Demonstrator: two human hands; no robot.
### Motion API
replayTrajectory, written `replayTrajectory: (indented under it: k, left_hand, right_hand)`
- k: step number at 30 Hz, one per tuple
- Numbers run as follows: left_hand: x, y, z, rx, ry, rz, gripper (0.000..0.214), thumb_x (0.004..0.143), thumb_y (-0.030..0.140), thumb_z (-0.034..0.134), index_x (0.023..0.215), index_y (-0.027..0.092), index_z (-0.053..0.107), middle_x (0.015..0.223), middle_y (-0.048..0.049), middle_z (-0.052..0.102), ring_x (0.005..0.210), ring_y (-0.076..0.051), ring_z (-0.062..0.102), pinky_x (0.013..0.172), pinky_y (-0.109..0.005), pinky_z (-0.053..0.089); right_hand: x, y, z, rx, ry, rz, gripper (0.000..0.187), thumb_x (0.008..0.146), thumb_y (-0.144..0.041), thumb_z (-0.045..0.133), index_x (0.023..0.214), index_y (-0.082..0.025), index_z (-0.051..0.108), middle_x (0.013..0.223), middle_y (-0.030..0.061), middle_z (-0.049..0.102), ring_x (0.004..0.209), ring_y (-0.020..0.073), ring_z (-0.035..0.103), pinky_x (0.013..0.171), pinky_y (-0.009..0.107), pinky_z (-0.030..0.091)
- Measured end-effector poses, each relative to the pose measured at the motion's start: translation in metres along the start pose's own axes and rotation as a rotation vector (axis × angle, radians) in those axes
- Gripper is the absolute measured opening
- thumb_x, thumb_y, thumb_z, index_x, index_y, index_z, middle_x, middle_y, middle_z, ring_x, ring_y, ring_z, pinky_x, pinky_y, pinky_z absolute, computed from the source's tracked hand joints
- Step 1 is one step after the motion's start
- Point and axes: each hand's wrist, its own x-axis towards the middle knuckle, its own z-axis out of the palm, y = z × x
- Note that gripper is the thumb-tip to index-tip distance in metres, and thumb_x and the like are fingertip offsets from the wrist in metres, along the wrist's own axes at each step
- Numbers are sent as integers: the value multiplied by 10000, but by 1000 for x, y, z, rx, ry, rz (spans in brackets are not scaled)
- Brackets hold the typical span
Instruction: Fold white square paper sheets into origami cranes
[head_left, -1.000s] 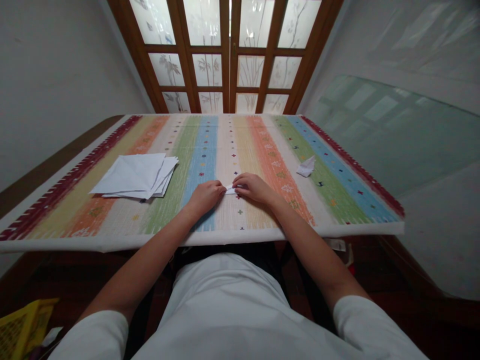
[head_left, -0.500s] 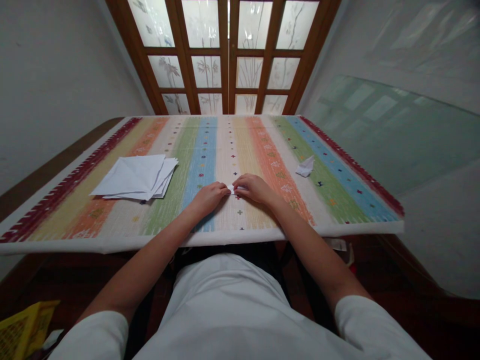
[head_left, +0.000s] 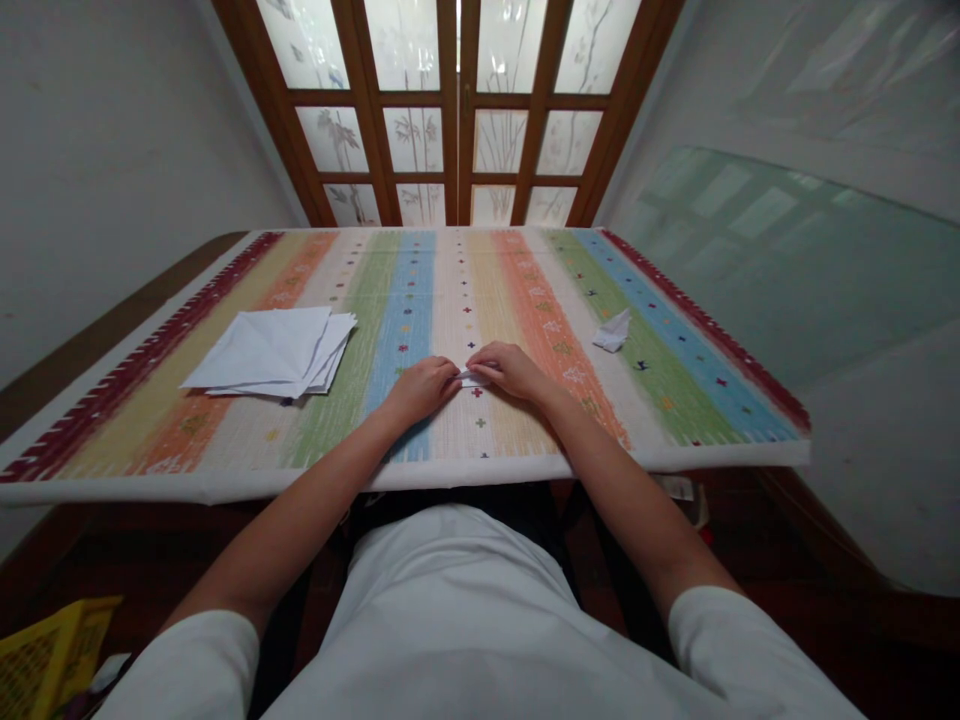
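Observation:
A small strip of folded white paper (head_left: 471, 377) lies on the striped woven cloth (head_left: 442, 440), its ends mostly hidden under my fingers. My left hand (head_left: 420, 391) presses its fingertips against the strip from the left. My right hand (head_left: 506, 369) holds it from the right, and the two hands nearly meet. Farther left, a stack of white paper sheets (head_left: 267, 352) rests on the cloth, beyond my left hand. A small creased piece of white paper (head_left: 613, 331) sits to the far right, away from both hands.
The cloth covers a tabletop, with a white hem along its near edge (head_left: 375, 478). A yellow crate (head_left: 49, 670) sits on the dark floor at lower left. A large glass pane (head_left: 787, 260) leans at right, and wood-framed frosted doors (head_left: 450, 110) stand beyond the table.
My left hand has shifted slightly right, closer to the paper strip. Both hands sit a little farther up the cloth, and the strip stays between them.

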Motion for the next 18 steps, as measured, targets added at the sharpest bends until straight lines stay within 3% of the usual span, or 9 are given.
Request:
replayTrajectory:
  k: [3,6,13,18]
  left_hand:
    - [2,1,2,-16,9,-5,221,1097,248,604,1068,167,807,1117,-146,808,1047,-265,750,963,-394,600]
    - [2,1,3,-17,37,-13,202,1089,263,624,1083,177,807,1099,-130,807,1010,-249,743,946,-379,597]
    - [5,-4,8,-45,83,-48,251,1105,233,565,1035,170,798,1012,-116,781,964,-240,723,944,-384,597]
    - [7,-5,10,-66,87,-71,190,1075,215,612,1052,177,796,1031,-108,769,958,-236,716,947,-385,597]
  right_hand:
    - [0,1,2,22,35,34,190,1019,-225,689,1091,-214,865,1071,102,862,985,238,765,924,348,550]
    - [2,2,3,-9,5,32,180,1024,-232,686,1004,-214,863,1017,93,849,960,235,744,898,334,533]
    - [7,5,7,-53,7,-29,237,1045,-194,626,975,-200,852,1067,118,813,1030,249,718,977,375,537]
    - [5,4,4,-53,-47,-54,246,1041,-173,612,1057,-186,857,1112,135,823,1050,259,731,1012,396,543]
